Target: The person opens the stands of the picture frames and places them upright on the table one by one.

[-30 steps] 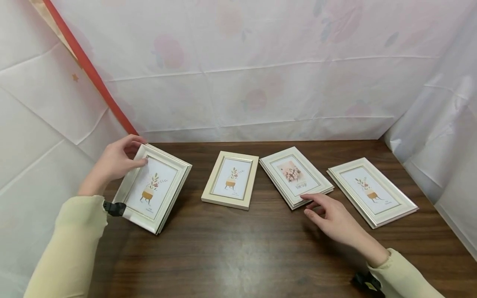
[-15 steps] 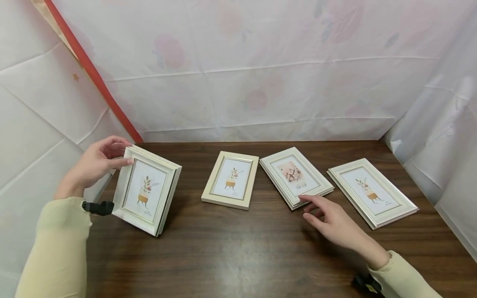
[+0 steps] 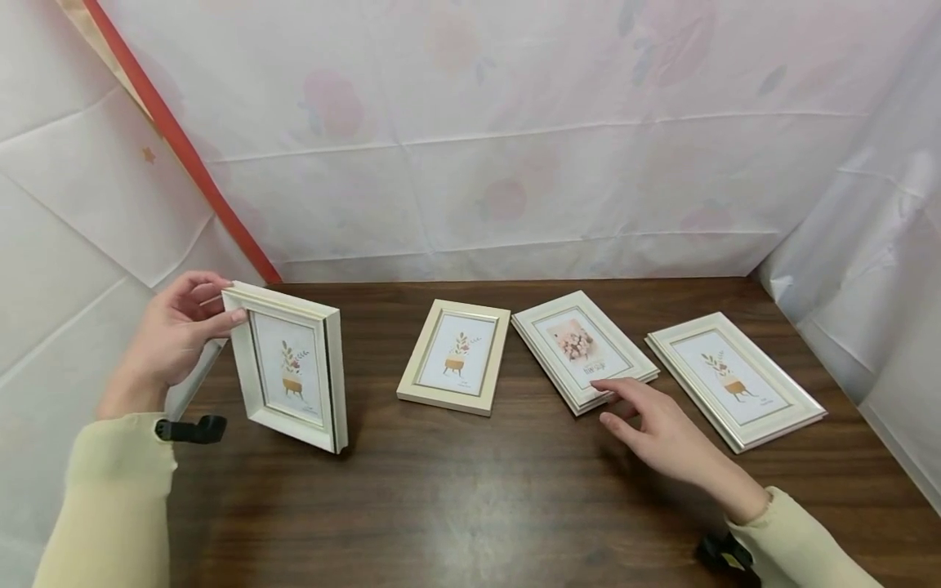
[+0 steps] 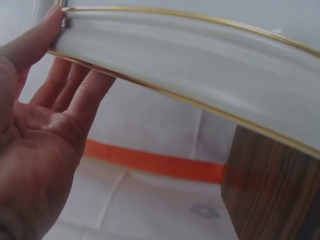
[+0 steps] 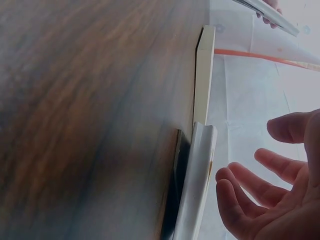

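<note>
My left hand (image 3: 165, 343) pinches a white picture frame (image 3: 290, 371) by its upper left corner, thumb on the front and fingers behind. The frame stands nearly upright, its plant-in-a-pot print facing the head camera; whether its lower edge touches the table cannot be told. In the left wrist view, the frame's gold-lined side (image 4: 190, 65) runs off to the right. My right hand (image 3: 662, 433), fingers loosely bent and holding nothing, hovers by the near corner of a white picture frame with a pink flower print (image 3: 584, 349). The right wrist view shows these fingers (image 5: 255, 185) apart from that frame.
A cream picture frame (image 3: 456, 357) lies flat mid-table, left of the flower one. Another white picture frame (image 3: 735, 380) lies at the right. The brown wooden table (image 3: 456, 490) meets white cloth (image 3: 456, 188) at the back and sides. A red strip (image 3: 176, 139) slants down the left.
My left hand has moved left, tipping its picture frame from a leaning slant to nearly upright and turning it, so more of its right side shows. The right hand has stayed almost still.
</note>
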{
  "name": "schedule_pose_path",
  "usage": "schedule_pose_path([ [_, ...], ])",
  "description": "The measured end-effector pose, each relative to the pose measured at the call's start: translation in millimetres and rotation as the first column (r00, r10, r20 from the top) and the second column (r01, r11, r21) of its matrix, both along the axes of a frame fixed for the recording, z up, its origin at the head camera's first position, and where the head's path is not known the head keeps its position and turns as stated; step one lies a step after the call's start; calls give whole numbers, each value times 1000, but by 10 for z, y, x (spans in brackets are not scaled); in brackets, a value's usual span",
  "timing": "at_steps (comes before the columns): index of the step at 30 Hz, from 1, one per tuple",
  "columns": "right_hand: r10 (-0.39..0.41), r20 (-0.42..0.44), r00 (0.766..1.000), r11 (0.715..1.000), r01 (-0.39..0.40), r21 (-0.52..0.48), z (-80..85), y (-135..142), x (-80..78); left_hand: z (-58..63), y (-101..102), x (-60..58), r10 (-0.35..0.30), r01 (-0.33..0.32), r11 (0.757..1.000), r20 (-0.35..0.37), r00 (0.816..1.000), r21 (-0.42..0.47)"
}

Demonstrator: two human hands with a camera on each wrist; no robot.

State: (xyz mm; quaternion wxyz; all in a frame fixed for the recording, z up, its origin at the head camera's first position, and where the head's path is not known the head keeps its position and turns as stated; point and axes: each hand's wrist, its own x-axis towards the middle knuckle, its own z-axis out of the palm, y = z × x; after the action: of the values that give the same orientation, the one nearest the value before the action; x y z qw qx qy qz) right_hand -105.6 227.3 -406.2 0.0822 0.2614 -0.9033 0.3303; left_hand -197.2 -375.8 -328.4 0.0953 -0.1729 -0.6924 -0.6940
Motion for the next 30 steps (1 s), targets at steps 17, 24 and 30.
schedule_pose_path([
  [17, 45, -5, 999, 998, -45, -49, 9, -127, -4, 130, 637, -19, -136, 148, 985, -118, 984, 93],
  [24, 73, 63, 995, 995, -68, -73, -25, -210, 54, 108, 825, -111, -164, 188, 973, -170, 972, 136],
  [30, 86, 84, 993, 993, -78, -89, -30, -267, 100, 100, 1017, -164, -167, 197, 964, -168, 972, 181],
])
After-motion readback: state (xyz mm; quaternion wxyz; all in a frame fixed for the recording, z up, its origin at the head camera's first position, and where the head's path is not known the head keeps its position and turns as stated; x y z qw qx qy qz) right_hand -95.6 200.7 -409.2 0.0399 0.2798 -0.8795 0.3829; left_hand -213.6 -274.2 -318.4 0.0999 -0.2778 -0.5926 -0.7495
